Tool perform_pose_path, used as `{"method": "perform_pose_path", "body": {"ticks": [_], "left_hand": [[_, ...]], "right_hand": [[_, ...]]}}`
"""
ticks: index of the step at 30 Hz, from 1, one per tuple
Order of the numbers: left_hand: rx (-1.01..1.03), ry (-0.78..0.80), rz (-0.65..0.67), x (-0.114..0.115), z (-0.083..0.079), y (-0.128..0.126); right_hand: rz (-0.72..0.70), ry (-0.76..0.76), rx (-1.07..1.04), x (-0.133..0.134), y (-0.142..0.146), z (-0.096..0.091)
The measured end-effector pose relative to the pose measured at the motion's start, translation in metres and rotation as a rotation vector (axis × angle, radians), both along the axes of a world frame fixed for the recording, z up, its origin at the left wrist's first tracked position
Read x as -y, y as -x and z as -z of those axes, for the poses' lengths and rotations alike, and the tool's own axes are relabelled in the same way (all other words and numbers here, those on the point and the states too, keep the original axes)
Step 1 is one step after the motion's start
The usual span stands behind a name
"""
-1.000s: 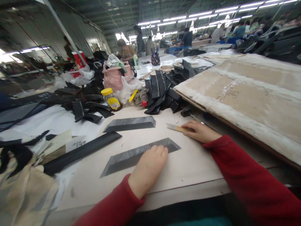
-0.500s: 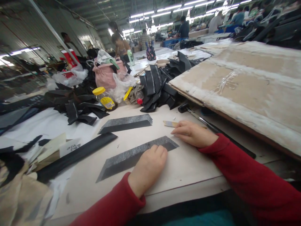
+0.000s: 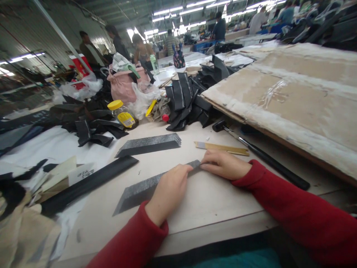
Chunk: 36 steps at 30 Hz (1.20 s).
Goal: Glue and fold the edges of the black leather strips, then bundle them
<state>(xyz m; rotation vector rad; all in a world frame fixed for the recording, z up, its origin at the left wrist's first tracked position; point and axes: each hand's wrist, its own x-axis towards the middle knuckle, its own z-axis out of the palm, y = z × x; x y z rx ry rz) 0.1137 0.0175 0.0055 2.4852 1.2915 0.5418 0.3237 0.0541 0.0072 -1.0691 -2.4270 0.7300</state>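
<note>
Overlapping the dark strip (image 3: 139, 190), the left hand (image 3: 170, 191) rests; fingertips (mostly) unseen.

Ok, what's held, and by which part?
The right hand seems to pinch the near dark strip by its right end; the left hand lies across its right half.

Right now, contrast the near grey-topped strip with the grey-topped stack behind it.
The left hand and right hand touch the near strip; neither touches the stack. The near strip is partly covered; the stack shows whole, its layers staggered at the right end. Both are dark with a speckled grey band.
</note>
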Motion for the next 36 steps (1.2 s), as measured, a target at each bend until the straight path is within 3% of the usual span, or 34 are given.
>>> {"method": "perform_pose_path", "body": {"ticks": [5,9,19,24,28,32,36], "left_hand": [[0.116,0.156,-0.091,-0.005,-0.002,-0.001],[0.155,0.203,-0.114,-0.006,-0.002,-0.001],[0.177,0.203,-0.102,-0.007,-0.001,0.001],[0.119,0.131,0.011,-0.004,-0.002,0.002],[0.029,0.084,0.074,-0.001,-0.003,0.002],[0.005,0.080,0.105,-0.001,-0.002,0.002],[0.003,0.079,0.115,0.000,-0.001,0.002]], "right_hand": [[0.168,0.032,0.078,0.000,0.010,0.001],[0.222,0.041,0.113,0.001,0.013,-0.002],[0.238,0.066,0.040,0.000,0.010,0.000],[0.320,-0.075,-0.150,-0.001,0.002,-0.003],[0.176,-0.147,-0.222,0.003,0.002,-0.009],[-0.032,-0.066,-0.097,0.005,0.004,-0.009],[0.146,-0.118,-0.174,-0.001,-0.002,-0.003]]}}
